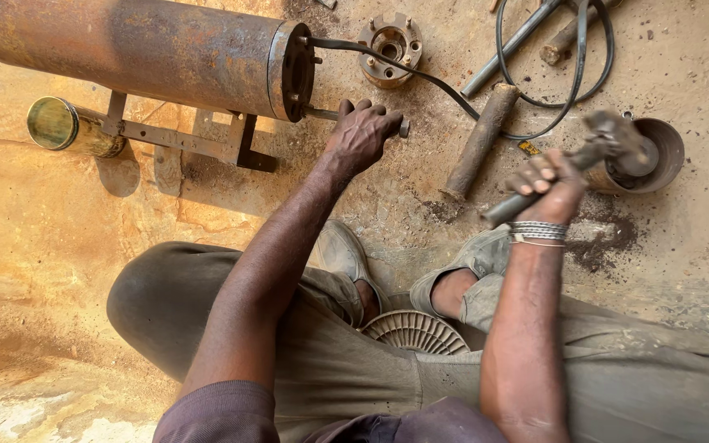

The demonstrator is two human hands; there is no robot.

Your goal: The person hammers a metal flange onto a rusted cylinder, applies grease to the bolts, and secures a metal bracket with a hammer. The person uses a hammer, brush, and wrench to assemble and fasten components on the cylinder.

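My left hand (361,131) is closed around a metal rod (322,114) whose tip rests against the flanged end (292,72) of a long rusty steel cylinder (141,45) lying on the ground. My right hand (550,185) grips the handle of a hammer (609,139), raised and blurred, to the right of the rod. A black cable (420,75) runs out of the cylinder's end past my left hand. I am seated on the ground with my legs folded.
A round flange part (389,43) lies beyond my left hand. A short rusty pipe (479,139), a long bar (512,43), a metal cup (660,156), a can (63,125) and a ribbed disc (413,331) between my feet lie around.
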